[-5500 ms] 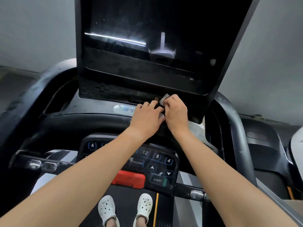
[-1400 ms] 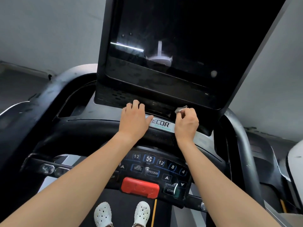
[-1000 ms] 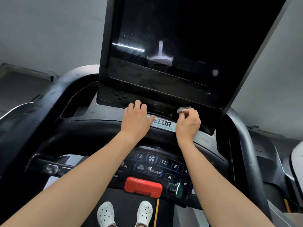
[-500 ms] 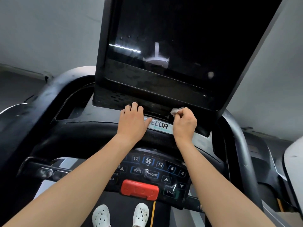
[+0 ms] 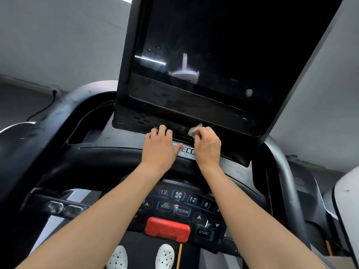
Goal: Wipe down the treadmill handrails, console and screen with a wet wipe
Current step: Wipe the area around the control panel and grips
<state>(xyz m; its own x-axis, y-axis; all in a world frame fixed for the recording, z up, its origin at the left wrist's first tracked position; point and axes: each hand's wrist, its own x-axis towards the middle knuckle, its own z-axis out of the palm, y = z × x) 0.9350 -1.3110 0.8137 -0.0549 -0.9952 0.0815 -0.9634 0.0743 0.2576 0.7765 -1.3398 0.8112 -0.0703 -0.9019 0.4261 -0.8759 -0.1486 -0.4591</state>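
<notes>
A gym: a treadmill console point(image 5: 186, 208) under a big dark screen point(image 5: 213, 55), grey walls point(image 5: 58, 39) behind

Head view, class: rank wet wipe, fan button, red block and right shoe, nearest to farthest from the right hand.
1. Wet wipe, pinched in the right hand.
2. Fan button, on the keypad below.
3. Red block, keypad's bottom edge.
4. Right shoe, down on the belt.
</notes>
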